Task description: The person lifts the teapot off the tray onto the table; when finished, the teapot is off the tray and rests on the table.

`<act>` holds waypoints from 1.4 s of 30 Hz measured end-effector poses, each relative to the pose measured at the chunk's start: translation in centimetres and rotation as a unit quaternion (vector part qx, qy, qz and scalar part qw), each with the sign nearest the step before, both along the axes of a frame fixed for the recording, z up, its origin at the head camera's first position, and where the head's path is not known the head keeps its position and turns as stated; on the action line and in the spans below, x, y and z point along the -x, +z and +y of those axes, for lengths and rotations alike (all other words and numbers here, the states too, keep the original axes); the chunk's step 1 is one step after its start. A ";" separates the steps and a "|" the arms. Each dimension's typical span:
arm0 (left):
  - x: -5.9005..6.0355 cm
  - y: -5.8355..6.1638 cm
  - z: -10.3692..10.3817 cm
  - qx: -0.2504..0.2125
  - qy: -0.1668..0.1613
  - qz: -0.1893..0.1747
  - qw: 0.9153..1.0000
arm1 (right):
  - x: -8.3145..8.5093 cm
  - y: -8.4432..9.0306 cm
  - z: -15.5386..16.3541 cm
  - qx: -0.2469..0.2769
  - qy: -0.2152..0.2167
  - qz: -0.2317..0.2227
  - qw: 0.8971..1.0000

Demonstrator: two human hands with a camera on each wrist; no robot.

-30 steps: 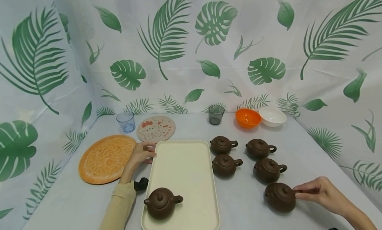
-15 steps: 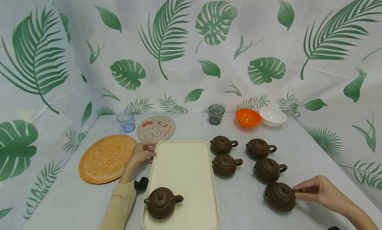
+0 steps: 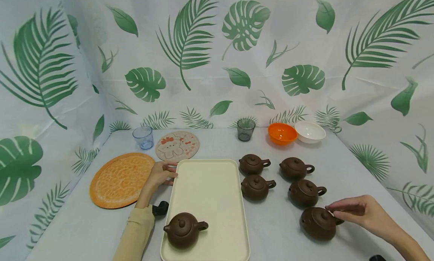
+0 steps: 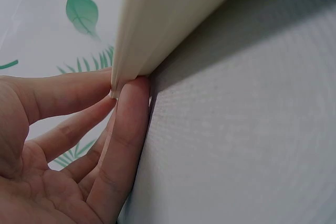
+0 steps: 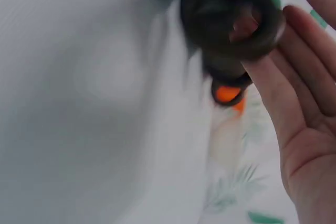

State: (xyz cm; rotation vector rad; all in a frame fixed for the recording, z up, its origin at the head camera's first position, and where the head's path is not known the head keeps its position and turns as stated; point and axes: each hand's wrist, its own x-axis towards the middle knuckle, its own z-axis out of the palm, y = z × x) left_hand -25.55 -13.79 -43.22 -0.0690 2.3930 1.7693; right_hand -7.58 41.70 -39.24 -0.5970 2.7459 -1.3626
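- no readable writing on any item; round mat point(image 3: 177, 145) carries only a cartoon print.
- nearest teapot point(image 3: 318, 223): dark brown, squat, lidded, lower right of frame on table point(image 3: 278, 231).
- right hand point(image 3: 364, 212) at its handle, fingers extended over lid edge; grip cannot tell.
- left hand point(image 3: 160, 174), fingers straight, touching upper left edge of cream tray point(image 3: 207, 189).

Brown teapots point(image 3: 318, 223), cream tray point(image 3: 210, 185), orange bowl point(image 3: 281, 133), leaf-printed backdrop point(image 3: 217, 54).
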 end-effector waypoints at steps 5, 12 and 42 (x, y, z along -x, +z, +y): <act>-0.1 -0.2 0.0 0.002 0.002 -0.003 1.000 | 0.4 2.3 -3.5 -0.024 -0.030 -0.004 0.999; -0.2 -0.2 0.1 -0.005 -0.005 0.004 1.000 | 1.1 3.7 -9.9 0.007 0.027 0.021 0.999; 0.2 -0.3 0.1 0.005 0.008 0.000 1.000 | 4.1 -1.4 -30.3 0.059 0.186 -0.018 0.981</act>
